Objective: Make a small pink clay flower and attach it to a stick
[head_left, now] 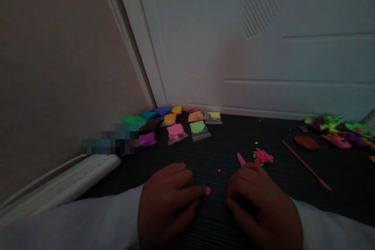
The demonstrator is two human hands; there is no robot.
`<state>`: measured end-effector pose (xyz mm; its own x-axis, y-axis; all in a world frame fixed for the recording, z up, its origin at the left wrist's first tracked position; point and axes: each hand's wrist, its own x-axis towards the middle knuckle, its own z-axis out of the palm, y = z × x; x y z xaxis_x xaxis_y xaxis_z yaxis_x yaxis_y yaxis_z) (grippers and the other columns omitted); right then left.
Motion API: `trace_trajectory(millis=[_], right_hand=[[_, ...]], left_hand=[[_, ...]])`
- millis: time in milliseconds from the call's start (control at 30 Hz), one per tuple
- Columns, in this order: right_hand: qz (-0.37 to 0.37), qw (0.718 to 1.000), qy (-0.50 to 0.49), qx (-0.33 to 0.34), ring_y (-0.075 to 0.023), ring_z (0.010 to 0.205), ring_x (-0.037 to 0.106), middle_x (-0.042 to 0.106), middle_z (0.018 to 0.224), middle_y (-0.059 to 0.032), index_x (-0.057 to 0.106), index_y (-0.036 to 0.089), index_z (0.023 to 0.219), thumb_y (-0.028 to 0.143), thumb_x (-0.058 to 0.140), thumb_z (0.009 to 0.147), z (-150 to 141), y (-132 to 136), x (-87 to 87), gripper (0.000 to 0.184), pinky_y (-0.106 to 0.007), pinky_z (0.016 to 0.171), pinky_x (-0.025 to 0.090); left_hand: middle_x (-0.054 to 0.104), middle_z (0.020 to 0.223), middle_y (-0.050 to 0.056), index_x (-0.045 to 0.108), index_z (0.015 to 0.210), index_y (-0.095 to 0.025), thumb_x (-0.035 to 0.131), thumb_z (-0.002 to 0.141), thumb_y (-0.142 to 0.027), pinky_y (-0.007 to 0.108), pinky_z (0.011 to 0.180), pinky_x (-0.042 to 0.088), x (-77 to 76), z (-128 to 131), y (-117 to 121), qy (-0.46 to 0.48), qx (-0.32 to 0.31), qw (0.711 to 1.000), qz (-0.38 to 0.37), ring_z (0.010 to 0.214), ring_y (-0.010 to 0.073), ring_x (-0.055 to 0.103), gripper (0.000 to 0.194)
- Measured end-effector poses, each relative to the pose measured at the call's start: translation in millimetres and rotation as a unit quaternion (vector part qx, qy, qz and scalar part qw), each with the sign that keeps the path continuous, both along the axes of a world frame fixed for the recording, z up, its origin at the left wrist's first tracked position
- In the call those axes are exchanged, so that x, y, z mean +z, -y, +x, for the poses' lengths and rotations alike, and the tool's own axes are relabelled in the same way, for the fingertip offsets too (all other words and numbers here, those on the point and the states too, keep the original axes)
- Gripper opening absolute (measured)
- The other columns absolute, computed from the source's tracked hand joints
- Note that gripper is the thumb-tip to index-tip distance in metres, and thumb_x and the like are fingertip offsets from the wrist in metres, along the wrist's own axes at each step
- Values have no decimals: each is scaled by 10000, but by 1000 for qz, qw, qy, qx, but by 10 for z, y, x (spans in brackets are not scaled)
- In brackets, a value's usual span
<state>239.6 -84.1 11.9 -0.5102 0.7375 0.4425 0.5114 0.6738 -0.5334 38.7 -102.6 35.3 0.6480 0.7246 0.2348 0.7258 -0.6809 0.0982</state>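
Note:
At the lower centre my left hand (pixel 171 205) has most of its fingers curled, its index fingertip against a small flattened piece of pink clay (pixel 208 191). The thumb lies just below the index finger. Across a narrow gap, my right hand (pixel 262 203) is closed with its fingers bent inward; whatever lies in them is hidden. A pink tool blade (pixel 241 159) juts out beyond its knuckles, and I cannot tell if the hand grips it. Between the hands sits a tiny pink clay ball (pixel 219 170). Beyond the right hand lies a pink clay flower cluster (pixel 263 156) with green edges.
Small bags of coloured clay, among them a pink bag (pixel 176 133) and a green bag (pixel 198 128), lie at the back left. A long pink tool (pixel 306 165) rests at right, near a brown piece (pixel 306 142) and coloured clay shapes (pixel 336 140). A white panel (pixel 205 47) stands behind.

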Motion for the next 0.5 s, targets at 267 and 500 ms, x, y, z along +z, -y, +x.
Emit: trace_trajectory(millis=[267,500], right_hand=[[32,999,-30,-12,-148,657,483,533,631,19,478,222,607,151,506,609,-12,6,-66,77,-353,752,282],[17,999,-21,-20,-152,672,479,536,637,8,488,213,600,144,523,604,-24,37,-21,77,-345,724,309]], left_hand=[[485,645,36,551,853,-188,434,698,-179,290,529,310,-62,17,33,5,0,1000,10,631,160,392,194],[509,665,29,549,889,-195,443,707,-165,285,548,329,-39,32,61,20,-9,1000,-14,643,157,402,213]])
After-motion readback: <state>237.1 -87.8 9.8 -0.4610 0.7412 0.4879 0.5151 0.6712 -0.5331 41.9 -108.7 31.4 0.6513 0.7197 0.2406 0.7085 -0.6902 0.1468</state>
